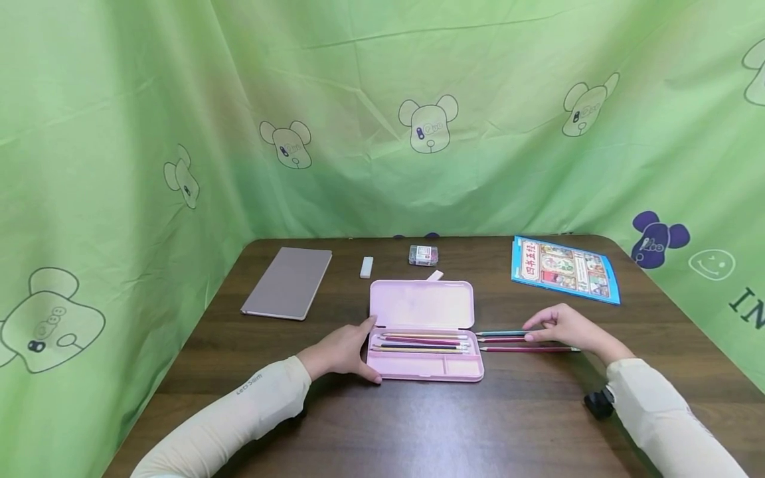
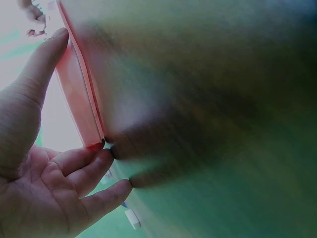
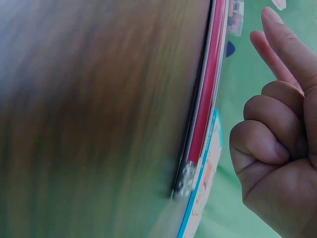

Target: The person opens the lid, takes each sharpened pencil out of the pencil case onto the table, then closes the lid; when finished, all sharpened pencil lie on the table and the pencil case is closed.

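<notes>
An opened pink pencil case [image 1: 421,304] lies mid-table, with several pencils [image 1: 418,345] in its long compartment. My left hand [image 1: 343,348] holds the case by its left end, thumb at the front corner and fingers at the rear corner. In the left wrist view the case [image 2: 81,99] sits between thumb and fingers. To the right of the case lie a teal pencil [image 1: 499,332] and two reddish ones, the nearer being a magenta pencil [image 1: 532,349]. Over them is my right hand [image 1: 562,328], thumb and index finger extended and apart, the other fingers bent.
A grey notebook [image 1: 289,282] lies at the left. Behind the case are a white eraser [image 1: 366,267] and a small clear box [image 1: 423,255]. A blue-bordered booklet [image 1: 564,269] lies at the back right. Green printed curtain [image 1: 358,186] hangs around the table.
</notes>
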Demonstrator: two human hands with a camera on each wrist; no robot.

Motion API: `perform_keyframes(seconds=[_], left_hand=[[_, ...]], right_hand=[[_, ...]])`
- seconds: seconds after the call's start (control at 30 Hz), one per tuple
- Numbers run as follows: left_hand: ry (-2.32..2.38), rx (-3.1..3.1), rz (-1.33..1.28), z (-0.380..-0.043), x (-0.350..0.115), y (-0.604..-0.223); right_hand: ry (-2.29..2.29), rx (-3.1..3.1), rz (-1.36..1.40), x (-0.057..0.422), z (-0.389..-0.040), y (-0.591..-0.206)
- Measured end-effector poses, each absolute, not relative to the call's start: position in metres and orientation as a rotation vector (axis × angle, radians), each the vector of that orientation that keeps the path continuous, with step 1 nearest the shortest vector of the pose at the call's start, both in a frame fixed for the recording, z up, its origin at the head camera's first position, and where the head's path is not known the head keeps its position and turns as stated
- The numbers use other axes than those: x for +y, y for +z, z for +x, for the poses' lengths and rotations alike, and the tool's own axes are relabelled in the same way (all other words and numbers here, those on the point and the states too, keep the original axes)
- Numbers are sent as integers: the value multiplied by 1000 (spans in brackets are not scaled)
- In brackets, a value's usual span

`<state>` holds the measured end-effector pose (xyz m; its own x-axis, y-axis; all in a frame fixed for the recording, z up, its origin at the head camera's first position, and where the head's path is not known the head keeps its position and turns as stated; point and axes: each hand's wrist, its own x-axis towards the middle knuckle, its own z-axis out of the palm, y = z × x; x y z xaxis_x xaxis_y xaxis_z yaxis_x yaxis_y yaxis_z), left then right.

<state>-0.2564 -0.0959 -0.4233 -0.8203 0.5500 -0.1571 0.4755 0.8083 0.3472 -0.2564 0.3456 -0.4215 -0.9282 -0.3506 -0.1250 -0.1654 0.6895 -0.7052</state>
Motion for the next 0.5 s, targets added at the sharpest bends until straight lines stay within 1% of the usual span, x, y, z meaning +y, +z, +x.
perform_keyframes(seconds=[0.3,0.5], left_hand=[[429,2747,804,-257,-96,-425],[429,2748,805,-256,-96,-424]], right_hand=[[-1047,2659,-441,333,-261,-422],[-1011,2667,-518,321,-261,-419]])
